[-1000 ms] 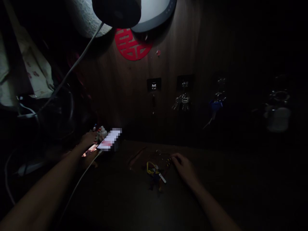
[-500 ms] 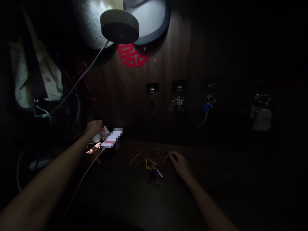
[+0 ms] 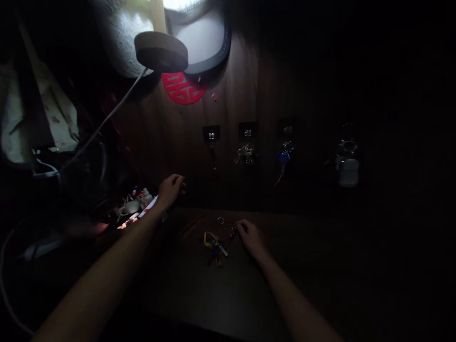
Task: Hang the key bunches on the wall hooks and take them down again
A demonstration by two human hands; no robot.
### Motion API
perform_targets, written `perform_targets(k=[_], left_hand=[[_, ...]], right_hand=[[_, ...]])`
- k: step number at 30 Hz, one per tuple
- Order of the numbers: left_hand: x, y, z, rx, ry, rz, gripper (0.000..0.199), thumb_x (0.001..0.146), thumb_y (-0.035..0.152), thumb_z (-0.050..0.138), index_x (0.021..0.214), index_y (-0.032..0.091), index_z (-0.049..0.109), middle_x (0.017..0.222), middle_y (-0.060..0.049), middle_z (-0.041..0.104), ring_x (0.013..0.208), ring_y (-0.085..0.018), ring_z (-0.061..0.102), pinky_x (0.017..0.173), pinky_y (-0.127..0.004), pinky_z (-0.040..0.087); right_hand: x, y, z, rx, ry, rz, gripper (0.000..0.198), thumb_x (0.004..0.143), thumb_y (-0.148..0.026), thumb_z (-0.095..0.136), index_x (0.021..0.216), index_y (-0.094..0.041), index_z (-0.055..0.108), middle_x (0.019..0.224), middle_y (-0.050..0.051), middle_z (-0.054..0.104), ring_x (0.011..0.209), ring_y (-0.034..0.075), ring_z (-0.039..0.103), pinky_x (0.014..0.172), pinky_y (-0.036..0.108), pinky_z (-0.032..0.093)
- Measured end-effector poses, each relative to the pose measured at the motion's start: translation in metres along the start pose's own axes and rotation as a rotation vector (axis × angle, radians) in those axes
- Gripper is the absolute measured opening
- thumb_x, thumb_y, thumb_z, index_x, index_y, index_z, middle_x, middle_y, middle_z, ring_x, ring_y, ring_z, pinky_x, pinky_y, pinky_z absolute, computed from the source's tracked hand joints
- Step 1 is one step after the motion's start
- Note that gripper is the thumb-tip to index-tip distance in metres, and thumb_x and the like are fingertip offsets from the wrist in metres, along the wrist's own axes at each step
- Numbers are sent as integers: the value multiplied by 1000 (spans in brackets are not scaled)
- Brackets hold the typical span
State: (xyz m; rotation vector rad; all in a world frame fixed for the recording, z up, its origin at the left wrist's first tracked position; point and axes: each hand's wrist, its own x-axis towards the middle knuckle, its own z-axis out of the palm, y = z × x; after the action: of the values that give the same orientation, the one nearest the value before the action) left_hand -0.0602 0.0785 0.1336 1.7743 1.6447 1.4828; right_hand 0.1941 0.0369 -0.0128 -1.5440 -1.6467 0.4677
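Observation:
My left hand [image 3: 171, 191] is raised in front of the dark wooden back panel, its fingers curled together; whatever they may hold is too dark to make out. Low on the right, my right hand [image 3: 251, 239] rests at the dark tabletop, thumb and fingertips closed on the end of a beaded cord [image 3: 232, 232] with yellow spots. Just left of it lies a bunch of keys [image 3: 214, 251] with a yellow strap [image 3: 206, 240]. A metal ring [image 3: 221, 220] sits behind them. My left forearm partly covers a lit phone [image 3: 147, 207].
A round lamp [image 3: 161, 52] with a white cable hangs above. Wall hooks hold keys [image 3: 247, 154], a blue-headed key [image 3: 283, 157] and a pale case [image 3: 348, 172]. Cloth bags [image 3: 59, 114] hang at left, above small bottles [image 3: 145, 194]. A red paper cutout [image 3: 181, 89] is on the panel.
My left hand has moved right, away from the small bottles and past the phone. My right hand stays at the beaded cord. The view has shifted, so the scene sits further left.

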Motion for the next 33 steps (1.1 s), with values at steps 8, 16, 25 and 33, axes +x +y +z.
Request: perform_targets(k=[8, 16, 25, 33], left_hand=[[-54, -32, 83, -193, -78, -16, 27, 79, 38, 46, 95, 19, 59, 84, -2, 67, 59, -13, 64, 54, -24, 48], [-77, -73, 106, 0, -193, 138, 24, 80, 26, 45, 95, 22, 63, 100, -2, 68, 97, -19, 61, 88, -33, 46], [-82, -73, 95, 61, -516, 300, 36, 77, 24, 55, 113, 22, 58, 114, -6, 63, 108, -20, 56, 97, -36, 40], [-64, -94, 79, 139, -466, 177, 29, 77, 17, 50, 102, 22, 63, 107, -4, 67, 101, -20, 61, 89, -32, 45]], right_hand=[[-1, -1, -2, 32, 4, 3, 23, 83, -31, 41, 83, -23, 63, 87, 2, 67, 84, 17, 60, 73, 26, 41], [-2, -1, 0, 14, 16, 1, 21, 83, -28, 43, 87, -24, 63, 90, 1, 66, 87, 17, 58, 78, 28, 41], [-6, -7, -5, -84, -1, -155, 26, 84, -18, 42, 94, -22, 65, 95, 5, 63, 94, 17, 55, 87, 30, 40], [-17, -13, -16, -279, -152, -296, 37, 81, -10, 45, 109, -28, 61, 108, 4, 58, 103, 18, 47, 88, 34, 34]])
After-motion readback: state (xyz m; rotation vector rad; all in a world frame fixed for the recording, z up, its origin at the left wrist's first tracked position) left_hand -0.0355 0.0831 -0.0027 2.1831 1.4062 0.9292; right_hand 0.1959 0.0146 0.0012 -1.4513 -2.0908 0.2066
